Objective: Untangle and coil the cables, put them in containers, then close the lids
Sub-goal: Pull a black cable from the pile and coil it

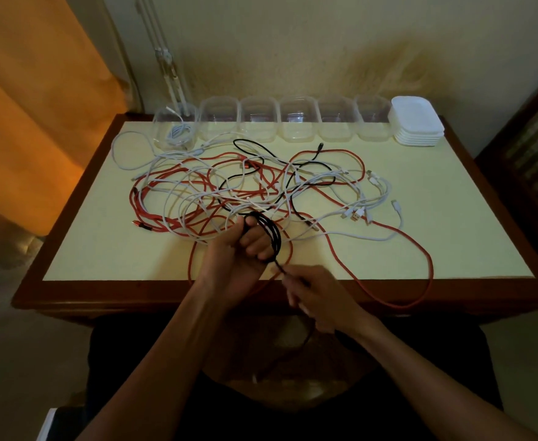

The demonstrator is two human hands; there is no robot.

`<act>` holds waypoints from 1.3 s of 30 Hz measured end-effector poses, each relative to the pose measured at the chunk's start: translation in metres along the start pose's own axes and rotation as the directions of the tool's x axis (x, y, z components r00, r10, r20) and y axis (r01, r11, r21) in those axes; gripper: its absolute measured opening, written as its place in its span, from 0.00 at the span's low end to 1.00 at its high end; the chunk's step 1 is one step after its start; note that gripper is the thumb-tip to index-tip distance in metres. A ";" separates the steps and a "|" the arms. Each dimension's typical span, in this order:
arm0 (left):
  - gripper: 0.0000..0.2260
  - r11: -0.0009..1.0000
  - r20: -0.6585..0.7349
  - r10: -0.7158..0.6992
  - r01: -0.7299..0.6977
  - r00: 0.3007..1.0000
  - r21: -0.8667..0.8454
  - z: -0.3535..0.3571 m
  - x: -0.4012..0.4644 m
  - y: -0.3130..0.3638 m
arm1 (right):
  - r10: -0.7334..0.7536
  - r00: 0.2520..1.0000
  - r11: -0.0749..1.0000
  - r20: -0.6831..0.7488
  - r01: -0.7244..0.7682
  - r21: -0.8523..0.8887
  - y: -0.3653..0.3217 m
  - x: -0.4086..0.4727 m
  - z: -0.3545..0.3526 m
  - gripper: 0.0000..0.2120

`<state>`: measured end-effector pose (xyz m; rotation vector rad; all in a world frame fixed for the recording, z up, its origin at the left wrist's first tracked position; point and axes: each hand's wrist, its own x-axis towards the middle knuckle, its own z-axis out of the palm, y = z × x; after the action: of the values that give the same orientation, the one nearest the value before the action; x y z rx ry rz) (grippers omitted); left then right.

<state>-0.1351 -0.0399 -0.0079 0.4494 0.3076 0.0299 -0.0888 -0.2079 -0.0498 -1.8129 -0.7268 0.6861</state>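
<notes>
Your left hand (242, 246) grips the black cable (272, 233) coil; your right hand (315, 294), just beside it and nearer you, pinches its tail trailing lapward.

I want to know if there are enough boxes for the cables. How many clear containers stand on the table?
6, in one row along the table's far edge: the leftmost container already holds a white cable; then second, third, fourth, fifth and sixth.

Smooth matt cream-topped desk (420, 237) with glossy dark wood rim, clear glossy plastic containers (296, 122), opaque white plastic lids (415, 120), matt red braided-looking cables (350, 249), smooth white cables (357, 198)
</notes>
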 end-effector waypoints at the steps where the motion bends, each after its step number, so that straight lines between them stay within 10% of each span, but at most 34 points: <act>1: 0.10 0.999 -0.004 0.035 -0.035 0.999 0.022 -0.001 0.002 0.001 | 0.021 0.996 0.999 0.087 -0.018 -0.037 -0.002 -0.003 0.003 0.11; 4: 0.11 0.873 -0.024 0.161 -0.131 0.987 0.470 -0.009 0.003 0.003 | 0.060 0.977 0.997 0.205 -0.049 -0.057 -0.013 -0.009 0.004 0.13; 6: 0.12 0.431 0.032 0.263 -0.147 0.964 0.890 -0.015 0.004 0.006 | 0.046 0.980 0.995 0.192 -0.028 -0.095 -0.024 -0.008 -0.002 0.12; 8: 0.11 0.095 0.123 0.201 -0.144 0.972 0.985 -0.017 0.003 0.006 | 0.022 0.993 0.989 0.116 -0.005 -0.145 -0.031 -0.003 -0.009 0.09; 11: 0.09 -0.062 0.121 -0.006 -0.121 0.993 0.991 -0.018 0.000 0.004 | -0.046 0.998 0.971 -0.040 0.035 -0.234 -0.034 0.006 -0.019 0.05; 14: 0.09 -0.035 0.076 -0.154 -0.082 0.985 0.996 -0.014 0.000 0.006 | -0.104 0.990 0.953 -0.091 0.073 -0.293 -0.032 0.011 -0.025 0.03; 17: 0.15 0.298 0.044 -0.271 0.040 0.961 0.954 -0.012 -0.001 0.009 | -0.112 0.975 0.958 -0.190 0.055 -0.282 -0.025 0.016 -0.028 0.08; 27: 0.17 0.751 -0.207 -0.150 0.248 0.967 0.612 -0.005 -0.004 -0.016 | -0.069 0.985 0.972 -0.160 0.030 -0.233 -0.012 0.015 0.001 0.13; 30: 0.18 0.656 -0.229 0.072 0.127 0.971 0.744 -0.002 -0.003 -0.029 | -0.082 0.973 0.964 -0.214 0.023 -0.264 -0.011 0.017 0.006 0.12; 35: 0.16 0.165 -0.044 0.436 -0.032 0.899 0.986 -0.007 -0.001 -0.050 | -0.103 0.930 0.945 -0.353 -0.019 -0.326 -0.020 0.025 0.009 0.11; 39: 0.14 0.075 -0.008 0.475 -0.031 0.880 0.997 -0.014 -0.002 -0.055 | -0.124 0.926 0.940 -0.357 -0.005 -0.340 -0.019 0.026 0.008 0.12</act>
<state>-0.1429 -0.0835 -0.0429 1.9599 0.5806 0.2859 -0.0802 -0.1781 -0.0378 -2.1424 -0.6639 0.1623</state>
